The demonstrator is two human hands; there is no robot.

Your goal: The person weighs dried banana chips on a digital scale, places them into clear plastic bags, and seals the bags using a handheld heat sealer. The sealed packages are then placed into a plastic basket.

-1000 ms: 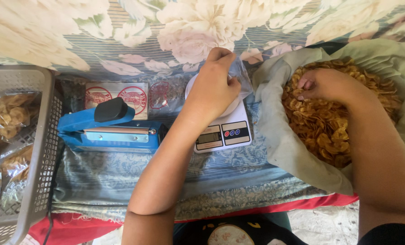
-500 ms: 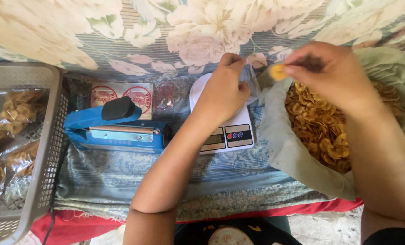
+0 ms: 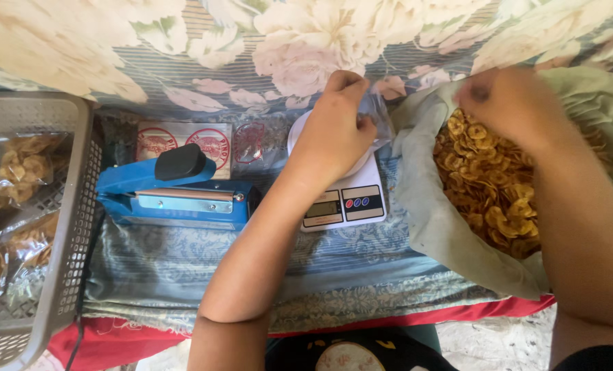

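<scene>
Soft daylight, mild shadows; right hand (image 3: 509, 103) motion-blurred (edges washed).

Far behind the blue sealer lies a stack of pale labels (image 3: 183, 141) with red round prints. Clear sealed packets (image 3: 7, 199) of yellow chips fill the grey basket (image 3: 73, 240) at left. The scale's small grey screen (image 3: 322, 208) faces near.
</scene>
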